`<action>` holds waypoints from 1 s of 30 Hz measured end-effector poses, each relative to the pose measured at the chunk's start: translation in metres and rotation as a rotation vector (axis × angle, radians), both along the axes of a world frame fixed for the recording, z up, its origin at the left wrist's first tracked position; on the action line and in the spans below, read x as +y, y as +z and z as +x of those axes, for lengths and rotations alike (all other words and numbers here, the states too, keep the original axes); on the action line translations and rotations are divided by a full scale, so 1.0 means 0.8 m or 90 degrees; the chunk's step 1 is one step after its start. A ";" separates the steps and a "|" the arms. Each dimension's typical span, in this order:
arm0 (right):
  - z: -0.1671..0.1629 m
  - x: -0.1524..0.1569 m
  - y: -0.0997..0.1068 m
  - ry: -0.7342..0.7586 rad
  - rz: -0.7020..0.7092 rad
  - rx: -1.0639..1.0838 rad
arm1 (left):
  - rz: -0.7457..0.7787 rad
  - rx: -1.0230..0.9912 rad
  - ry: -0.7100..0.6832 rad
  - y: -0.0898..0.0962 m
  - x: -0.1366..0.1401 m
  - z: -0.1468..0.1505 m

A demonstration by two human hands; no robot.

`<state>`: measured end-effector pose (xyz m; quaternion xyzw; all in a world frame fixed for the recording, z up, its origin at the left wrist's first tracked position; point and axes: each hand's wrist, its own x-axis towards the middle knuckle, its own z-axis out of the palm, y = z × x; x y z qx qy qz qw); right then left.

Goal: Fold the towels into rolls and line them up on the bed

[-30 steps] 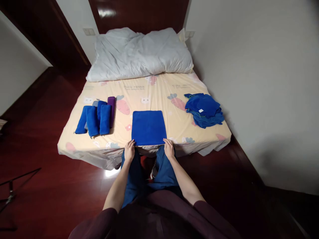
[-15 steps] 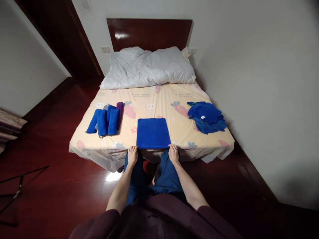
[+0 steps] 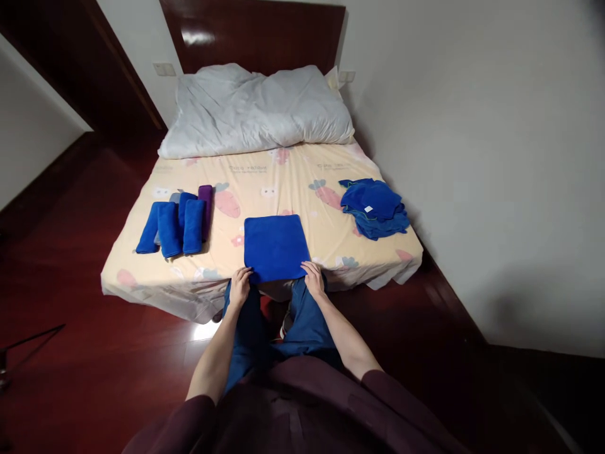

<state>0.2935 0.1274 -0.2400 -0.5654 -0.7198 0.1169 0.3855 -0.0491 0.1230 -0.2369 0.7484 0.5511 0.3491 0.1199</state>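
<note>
A blue towel [image 3: 275, 248] lies spread flat as a rough square at the front edge of the bed. My left hand [image 3: 241, 285] has its fingers closed at the towel's near left corner. On the other side, my right hand [image 3: 312, 279] pinches the near right edge, close to the corner. The towel's near edge sags slightly over the mattress edge between my hands. To the left lie several rolled towels [image 3: 193, 227], mostly blue, with a purple roll [image 3: 205, 211] and a grey one partly hidden behind. A loose heap of blue towels [image 3: 375, 209] with a white label lies to the right.
The bed [image 3: 283, 183] has a yellow sheet printed with carrots. A bunched white quilt [image 3: 259, 113] lies by the dark wooden headboard [image 3: 265, 34]. A wall [image 3: 472, 157] runs along the right. A thin dark stand [image 3: 33, 337] is on the floor at lower left.
The view has shifted, so the bed appears further left and higher. My hands stay at the towel's near corners, and its near edge now curves and droops instead of being pulled straight.
</note>
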 end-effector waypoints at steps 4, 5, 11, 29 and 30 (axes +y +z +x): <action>0.001 0.004 -0.005 -0.022 -0.011 0.027 | -0.005 -0.028 -0.048 -0.002 0.003 0.002; 0.001 0.005 -0.005 -0.032 -0.014 0.038 | -0.005 -0.034 -0.046 -0.002 0.003 0.002; 0.004 0.006 0.002 -0.045 -0.056 0.082 | -0.078 -0.071 0.061 -0.004 0.003 0.003; 0.003 0.017 -0.007 -0.180 -0.084 0.110 | -0.108 -0.063 0.214 -0.004 0.010 0.009; 0.002 0.018 -0.008 -0.188 -0.090 0.118 | -0.109 -0.066 0.223 -0.004 0.011 0.010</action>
